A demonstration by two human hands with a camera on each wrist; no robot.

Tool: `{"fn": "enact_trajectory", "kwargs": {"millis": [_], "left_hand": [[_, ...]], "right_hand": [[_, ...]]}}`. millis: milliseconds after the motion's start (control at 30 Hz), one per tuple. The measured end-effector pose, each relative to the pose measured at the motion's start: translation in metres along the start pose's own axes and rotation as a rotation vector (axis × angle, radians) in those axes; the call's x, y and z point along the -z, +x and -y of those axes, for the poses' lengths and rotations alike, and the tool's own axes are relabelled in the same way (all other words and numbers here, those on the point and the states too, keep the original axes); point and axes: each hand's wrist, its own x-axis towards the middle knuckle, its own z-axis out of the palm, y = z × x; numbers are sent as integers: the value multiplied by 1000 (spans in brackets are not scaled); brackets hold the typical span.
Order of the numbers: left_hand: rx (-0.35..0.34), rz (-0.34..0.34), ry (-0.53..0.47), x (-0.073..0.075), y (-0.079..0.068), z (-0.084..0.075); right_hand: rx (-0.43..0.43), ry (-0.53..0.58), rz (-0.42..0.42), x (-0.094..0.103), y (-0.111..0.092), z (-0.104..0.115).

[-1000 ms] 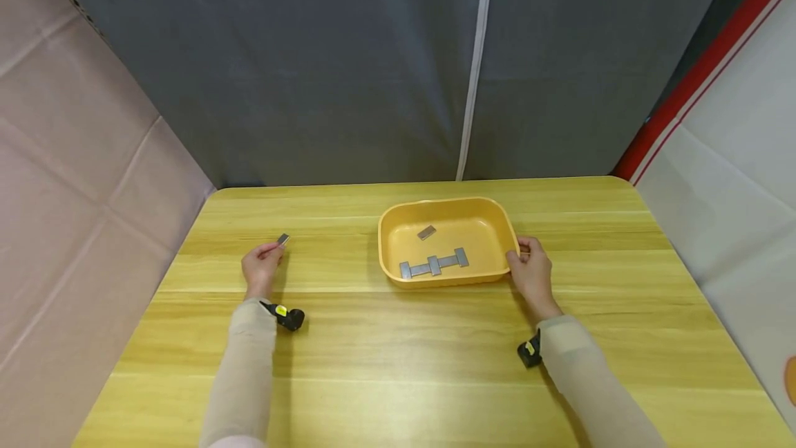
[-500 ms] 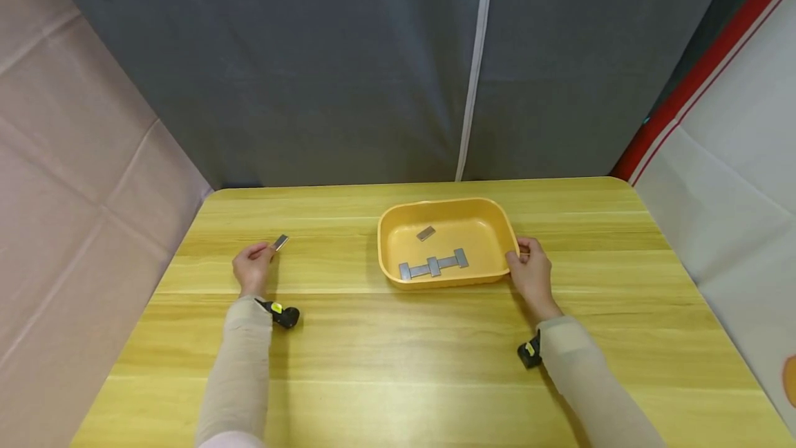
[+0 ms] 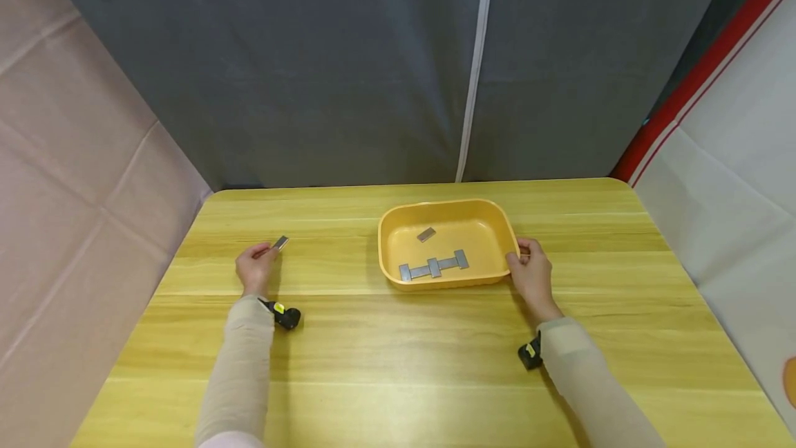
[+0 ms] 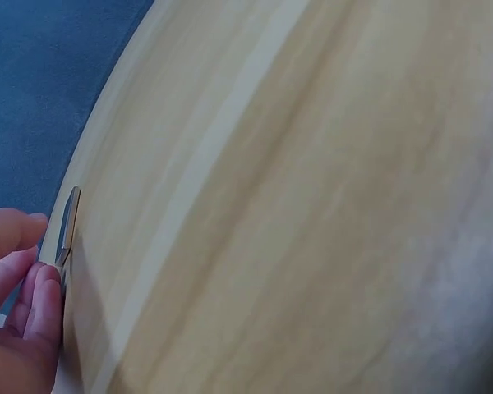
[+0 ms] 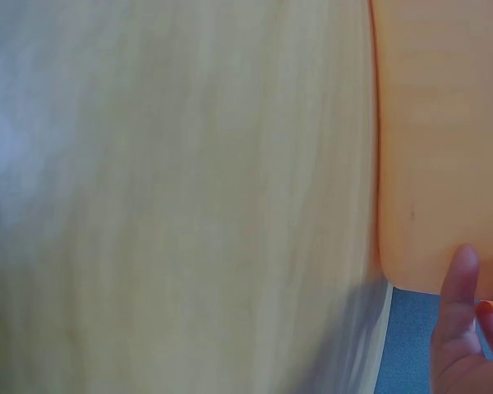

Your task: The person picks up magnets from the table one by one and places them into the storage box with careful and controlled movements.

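Note:
Between thumb and fingers of my left hand is a small flat metal bar, out over the left part of the table. The left wrist view has the same bar nearly edge-on at the fingertips. My right hand grips the right wall of a yellow plastic tray, its thumb lying along the outside in the right wrist view. In the tray, several grey metal bars form a joined row near the front wall. Another small bar lies alone behind them.
The wooden table extends under both arms. Behind it hangs a dark grey curtain with a pale vertical strip. Light panels stand on the left and right sides.
My left hand has shifted slightly to the left with the metal bar still pinched, and turned it a little. My right hand and the tray stay where they were.

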Motion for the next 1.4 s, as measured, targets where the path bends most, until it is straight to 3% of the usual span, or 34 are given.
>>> {"fn": "enact_trajectory", "kwargs": {"millis": [267, 467, 667, 1167, 1400], "left_hand": [[-4, 83, 4, 0, 4, 3], [-57, 112, 157, 0, 3, 1], [-100, 96, 223, -2, 4, 0], [-111, 84, 277, -2, 9, 0], [-132, 118, 334, -2, 9, -4]], "right_hand": [[8, -15, -10, 0, 0, 0], [-6, -9, -10, -1, 0, 0], [-9, -9, -13, -1, 0, 1], [-5, -13, -9, 0, -1, 2], [7, -4, -10, 0, -1, 1]]}}
